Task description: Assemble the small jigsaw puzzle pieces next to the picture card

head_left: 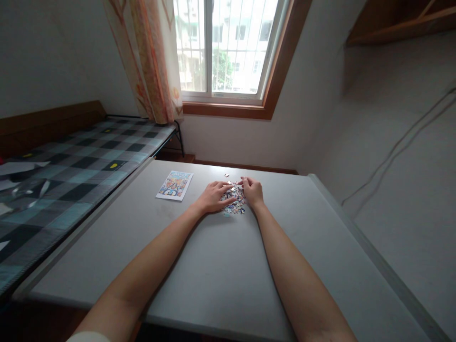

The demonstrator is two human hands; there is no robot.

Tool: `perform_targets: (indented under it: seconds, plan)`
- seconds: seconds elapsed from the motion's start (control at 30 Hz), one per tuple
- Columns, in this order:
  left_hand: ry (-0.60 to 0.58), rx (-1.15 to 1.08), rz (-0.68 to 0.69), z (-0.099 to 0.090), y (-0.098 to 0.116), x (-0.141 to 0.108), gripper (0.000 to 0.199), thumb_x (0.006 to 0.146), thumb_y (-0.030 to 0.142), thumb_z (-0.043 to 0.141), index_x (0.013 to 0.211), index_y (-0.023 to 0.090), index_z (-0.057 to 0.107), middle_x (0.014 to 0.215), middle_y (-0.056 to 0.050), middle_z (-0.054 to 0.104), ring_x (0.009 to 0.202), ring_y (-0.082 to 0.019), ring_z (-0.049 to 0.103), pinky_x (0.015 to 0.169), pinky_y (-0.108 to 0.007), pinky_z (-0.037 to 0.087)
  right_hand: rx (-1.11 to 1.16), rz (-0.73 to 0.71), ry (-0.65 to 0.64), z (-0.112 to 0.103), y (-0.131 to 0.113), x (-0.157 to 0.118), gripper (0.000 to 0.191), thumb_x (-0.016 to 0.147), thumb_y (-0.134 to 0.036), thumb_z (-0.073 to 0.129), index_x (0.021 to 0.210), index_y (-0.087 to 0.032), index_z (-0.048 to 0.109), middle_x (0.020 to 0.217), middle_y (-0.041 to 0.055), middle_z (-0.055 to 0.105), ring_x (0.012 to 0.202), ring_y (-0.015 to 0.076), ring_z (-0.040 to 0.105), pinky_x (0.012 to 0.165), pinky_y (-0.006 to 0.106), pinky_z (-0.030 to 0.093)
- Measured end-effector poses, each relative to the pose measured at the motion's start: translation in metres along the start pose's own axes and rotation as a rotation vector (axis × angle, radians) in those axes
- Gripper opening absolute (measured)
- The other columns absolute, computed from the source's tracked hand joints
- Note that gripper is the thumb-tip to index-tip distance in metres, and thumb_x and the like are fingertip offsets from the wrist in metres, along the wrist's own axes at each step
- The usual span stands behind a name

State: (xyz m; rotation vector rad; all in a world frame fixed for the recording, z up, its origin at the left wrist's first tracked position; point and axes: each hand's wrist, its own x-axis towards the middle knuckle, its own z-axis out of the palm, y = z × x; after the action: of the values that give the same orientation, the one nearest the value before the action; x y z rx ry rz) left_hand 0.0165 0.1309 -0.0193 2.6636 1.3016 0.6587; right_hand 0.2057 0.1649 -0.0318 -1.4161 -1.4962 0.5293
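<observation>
A heap of small, many-coloured jigsaw puzzle pieces (235, 205) lies on the white table (213, 266). My left hand (214, 196) rests at the heap's left side, its fingers apart and reaching over the pieces. On the right side, my right hand (252, 191) has its fingers curled together at the heap's edge; whatever may be between them is too small to make out. One loose puzzle piece (227, 175) sits just beyond the heap. To the left of my left hand lies a printed picture card (174, 185) with a colourful cartoon design.
A bed with a checked cover (89, 166) stands along the table's left side, with a clear plastic item (30, 194) on it. Ahead are a curtain (153, 61) and a barred window (231, 47). A cable (395, 147) hangs on the right wall below a wooden shelf (402, 31).
</observation>
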Motion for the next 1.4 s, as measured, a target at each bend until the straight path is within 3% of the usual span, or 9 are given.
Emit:
perform_targets:
  seconds: [0.13, 0.23, 0.53, 0.63, 0.77, 1.0, 1.1, 1.23, 1.4]
  plan:
    - [-0.111, 0.008, 0.094, -0.006, 0.007, -0.001, 0.079, 0.074, 0.071, 0.057, 0.141, 0.030, 0.044, 0.150, -0.006, 0.038, 0.140, -0.031, 0.029, 0.117, -0.052, 0.014, 0.038, 0.006, 0.012, 0.000, 0.002, 0.001, 0.040, 0.085, -0.044, 0.042, 0.088, -0.016, 0.071, 0.076, 0.0066, 0.073, 0.069, 0.0196, 0.065, 0.070, 0.031, 0.050]
    - [-0.177, 0.018, 0.180, -0.005, 0.016, -0.002, 0.088, 0.069, 0.073, 0.061, 0.144, 0.034, 0.038, 0.155, -0.004, 0.030, 0.145, -0.030, 0.018, 0.119, -0.051, 0.007, 0.048, 0.015, 0.031, -0.001, 0.002, 0.001, 0.042, 0.084, -0.043, 0.041, 0.090, -0.014, 0.071, 0.078, 0.0081, 0.073, 0.070, 0.0201, 0.066, 0.070, 0.031, 0.050]
    - [-0.079, 0.069, 0.093, 0.003, 0.027, 0.001, 0.046, 0.094, 0.051, 0.041, 0.132, 0.029, 0.052, 0.140, -0.003, 0.052, 0.135, -0.021, 0.039, 0.117, -0.043, 0.021, 0.032, 0.035, 0.082, 0.000, 0.005, 0.003, 0.041, 0.081, -0.041, 0.043, 0.092, -0.013, 0.072, 0.082, 0.0092, 0.074, 0.076, 0.0211, 0.067, 0.077, 0.033, 0.051]
    - [-0.020, 0.096, 0.037, 0.005, 0.031, 0.001, 0.052, 0.091, 0.057, 0.042, 0.133, 0.028, 0.052, 0.144, -0.004, 0.048, 0.135, -0.024, 0.038, 0.117, -0.046, 0.020, 0.050, 0.048, 0.091, 0.001, 0.007, 0.004, 0.040, 0.081, -0.040, 0.043, 0.093, -0.014, 0.071, 0.082, 0.0091, 0.074, 0.078, 0.0214, 0.067, 0.077, 0.033, 0.051]
    - [-0.021, 0.124, -0.019, 0.012, 0.042, -0.002, 0.080, 0.076, 0.074, 0.050, 0.140, 0.027, 0.043, 0.151, -0.008, 0.036, 0.139, -0.034, 0.029, 0.115, -0.057, 0.017, 0.084, 0.053, 0.123, 0.001, 0.009, 0.005, 0.041, 0.081, -0.039, 0.043, 0.093, -0.013, 0.071, 0.082, 0.0102, 0.073, 0.079, 0.0220, 0.067, 0.077, 0.033, 0.051]
    - [-0.009, 0.132, -0.018, 0.017, 0.048, -0.002, 0.044, 0.091, 0.051, 0.044, 0.126, 0.030, 0.057, 0.142, -0.004, 0.049, 0.136, -0.029, 0.034, 0.115, -0.055, 0.019, 0.074, 0.064, 0.115, 0.001, 0.007, 0.005, 0.039, 0.080, -0.038, 0.044, 0.094, -0.013, 0.071, 0.083, 0.0102, 0.074, 0.078, 0.0219, 0.068, 0.076, 0.032, 0.051]
    - [0.037, 0.149, -0.068, 0.017, 0.048, -0.001, 0.041, 0.093, 0.045, 0.042, 0.126, 0.027, 0.057, 0.140, -0.005, 0.051, 0.135, -0.028, 0.037, 0.115, -0.053, 0.020, 0.079, 0.067, 0.124, 0.001, 0.006, 0.004, 0.040, 0.079, -0.037, 0.044, 0.093, -0.013, 0.071, 0.082, 0.0105, 0.074, 0.077, 0.0216, 0.067, 0.075, 0.032, 0.051]
    - [0.054, 0.146, -0.093, 0.013, 0.046, 0.000, 0.051, 0.089, 0.053, 0.046, 0.134, 0.028, 0.051, 0.146, -0.006, 0.045, 0.137, -0.030, 0.034, 0.116, -0.053, 0.018, 0.063, 0.069, 0.112, 0.000, 0.007, 0.004, 0.039, 0.080, -0.037, 0.044, 0.094, -0.013, 0.071, 0.082, 0.0100, 0.074, 0.078, 0.0213, 0.068, 0.077, 0.032, 0.051]
    - [-0.059, 0.120, 0.074, 0.000, 0.028, -0.001, 0.080, 0.075, 0.071, 0.055, 0.143, 0.032, 0.040, 0.155, -0.006, 0.028, 0.144, -0.033, 0.019, 0.118, -0.054, 0.005, -0.082, 0.011, 0.072, 0.000, 0.004, 0.002, 0.038, 0.085, -0.033, 0.040, 0.098, -0.014, 0.071, 0.094, 0.0111, 0.073, 0.087, 0.0219, 0.067, 0.084, 0.034, 0.050]
